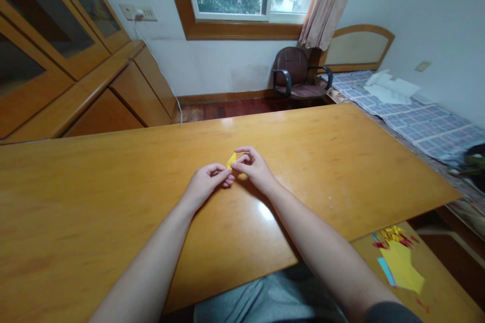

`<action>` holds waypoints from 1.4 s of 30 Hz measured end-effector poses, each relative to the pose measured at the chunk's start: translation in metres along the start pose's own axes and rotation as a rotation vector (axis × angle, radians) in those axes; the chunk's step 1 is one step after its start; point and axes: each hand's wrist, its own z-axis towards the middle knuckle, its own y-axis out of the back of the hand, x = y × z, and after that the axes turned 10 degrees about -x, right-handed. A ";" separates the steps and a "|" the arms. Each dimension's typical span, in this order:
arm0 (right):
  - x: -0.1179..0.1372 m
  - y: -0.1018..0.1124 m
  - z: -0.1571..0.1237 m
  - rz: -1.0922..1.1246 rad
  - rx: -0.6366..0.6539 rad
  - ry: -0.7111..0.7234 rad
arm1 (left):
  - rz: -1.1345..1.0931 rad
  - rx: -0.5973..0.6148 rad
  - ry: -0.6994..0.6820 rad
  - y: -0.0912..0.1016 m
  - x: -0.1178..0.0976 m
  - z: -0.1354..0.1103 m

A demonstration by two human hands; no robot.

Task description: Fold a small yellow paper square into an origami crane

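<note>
A small piece of folded yellow paper [231, 160] is held up between my two hands, over the middle of the wooden table [113, 197]. My left hand [209, 181] pinches its lower edge between thumb and fingers. On the other side, my right hand [253, 166] grips the paper with thumb and bent fingers, the index finger arched above it. Fingertips cover part of the paper, so its full shape is hidden.
On a lower surface at right lie yellow paper sheets [403, 267], a light blue sheet [386, 271] and several small yellow and red pieces [394, 234]. An office chair [297, 73] stands beyond the table, a bed [420, 121] at right, a cabinet [125, 91] at left.
</note>
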 end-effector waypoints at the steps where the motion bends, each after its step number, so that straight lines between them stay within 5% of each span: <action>1: 0.001 0.000 0.000 0.004 -0.002 -0.003 | 0.002 0.000 -0.001 0.000 0.000 0.000; 42: 0.006 -0.002 -0.001 0.110 0.005 -0.024 | -0.035 0.034 -0.013 0.003 -0.001 0.000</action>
